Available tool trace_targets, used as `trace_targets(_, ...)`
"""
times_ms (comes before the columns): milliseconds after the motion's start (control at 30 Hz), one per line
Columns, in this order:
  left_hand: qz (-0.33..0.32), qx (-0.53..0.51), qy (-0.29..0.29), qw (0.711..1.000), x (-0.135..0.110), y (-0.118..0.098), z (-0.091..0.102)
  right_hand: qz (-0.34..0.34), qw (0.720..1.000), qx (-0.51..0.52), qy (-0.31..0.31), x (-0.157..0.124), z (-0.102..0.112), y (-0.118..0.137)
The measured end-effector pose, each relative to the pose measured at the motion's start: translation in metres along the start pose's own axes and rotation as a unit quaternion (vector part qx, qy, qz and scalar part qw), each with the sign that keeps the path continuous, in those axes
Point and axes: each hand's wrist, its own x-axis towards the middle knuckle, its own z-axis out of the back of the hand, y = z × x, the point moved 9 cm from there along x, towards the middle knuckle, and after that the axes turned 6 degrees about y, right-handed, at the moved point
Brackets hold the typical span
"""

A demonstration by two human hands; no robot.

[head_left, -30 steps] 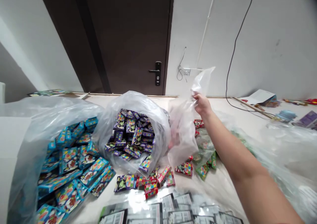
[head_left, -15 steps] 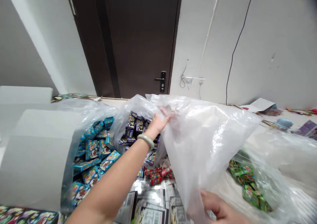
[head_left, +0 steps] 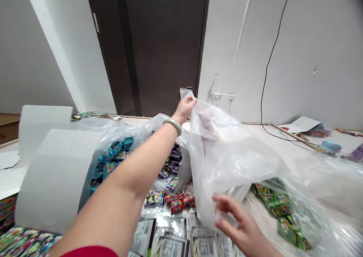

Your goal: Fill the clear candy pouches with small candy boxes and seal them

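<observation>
My left hand (head_left: 185, 108), with a pale bangle on the wrist, pinches the upper edge of a large clear plastic bag (head_left: 235, 158) and holds it up. The bag hangs down in loose folds to the right of that hand. My right hand (head_left: 241, 225) is by the bag's lower part, thumb and fingers apart; I cannot tell whether the fingertips touch the plastic. Small red packets (head_left: 177, 206) lie below the bag. Nearer to me are flat packs with grey printed labels (head_left: 171, 245).
Further plastic bags hold blue packets (head_left: 109, 168), purple packets (head_left: 172, 162) and green packets (head_left: 279, 202). A grey-white board flap (head_left: 56, 173) rises at the left, above a colourful printed box (head_left: 27, 242). Behind are a dark door (head_left: 164, 49) and a hanging black cable (head_left: 266, 67).
My left hand has lifted the bag's edge higher, and the bag's broad spread has gathered and hangs narrower. My right hand's fingers have come apart, closer to the middle.
</observation>
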Motion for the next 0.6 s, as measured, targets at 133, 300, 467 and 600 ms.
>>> trace_targets(133, -0.102, -0.081, -0.034, 0.991, 0.033, -0.062, 0.03, -0.027, 0.994, 0.062, -0.084, 0.012, 0.043, 0.008)
trace_targets(300, -0.116, -0.005, 0.06, 0.991, 0.033, -0.08, 0.039, 0.017, 0.974, 0.141, -0.178, 0.011, 0.093, 0.021)
trace_targets(467, -0.081, -0.021, 0.064, 0.994, 0.026, -0.09, 0.046, 0.029, 0.969, 0.134, -0.204, 0.007, 0.12, 0.02)
trace_targets(600, -0.116, -0.149, 0.05, 0.981, 0.019, -0.126, 0.037, -0.013, 0.977, 0.068, -0.2, 0.022, 0.138, 0.005)
